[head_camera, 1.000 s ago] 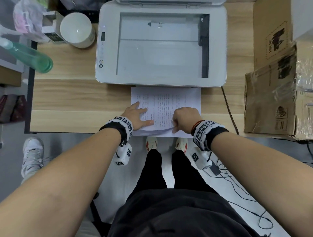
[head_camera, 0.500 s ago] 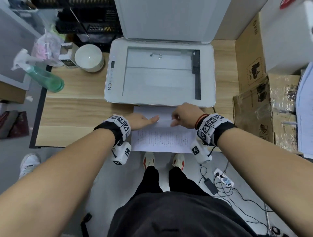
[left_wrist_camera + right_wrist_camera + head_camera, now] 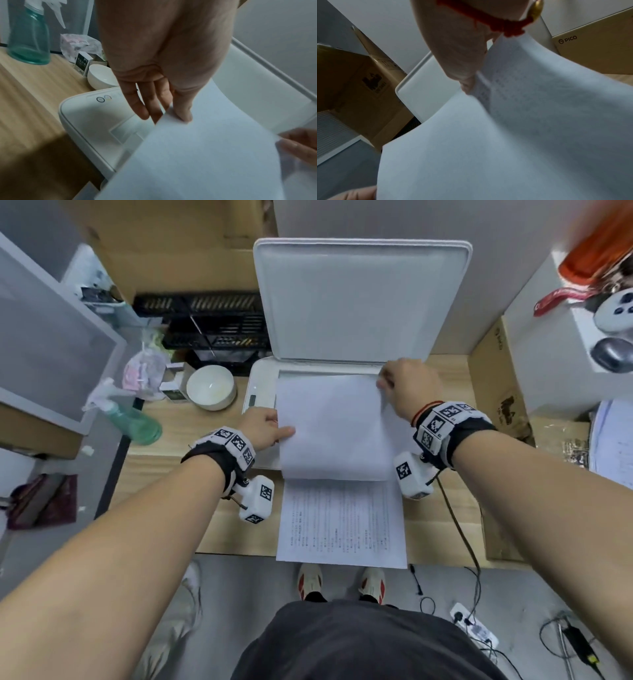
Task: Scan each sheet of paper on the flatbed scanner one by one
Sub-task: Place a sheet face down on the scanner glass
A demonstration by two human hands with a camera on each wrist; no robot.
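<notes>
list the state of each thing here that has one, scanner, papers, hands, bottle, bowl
scanner lid: raised, open
scanner: glass partly covered by the held sheet
sheet: held over the glass, blank side up, curved, not yet flat
stack of paper: lying on the desk, print side up
left hand: pinching the sheet's left edge
right hand: pinching the sheet's far right corner
spray bottle: upright
bowl: upright, looks empty

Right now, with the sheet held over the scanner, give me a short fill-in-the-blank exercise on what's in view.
1. The lid of the white flatbed scanner is ____.
2. Both hands hold the white paper sheet with its printed side facing ____.
3. The left hand grips the sheet's ____ edge; the right hand pinches its far right corner.
4. The teal plastic spray bottle stands on the scanner's ____ side.

Missing words: open; down; left; left
</notes>
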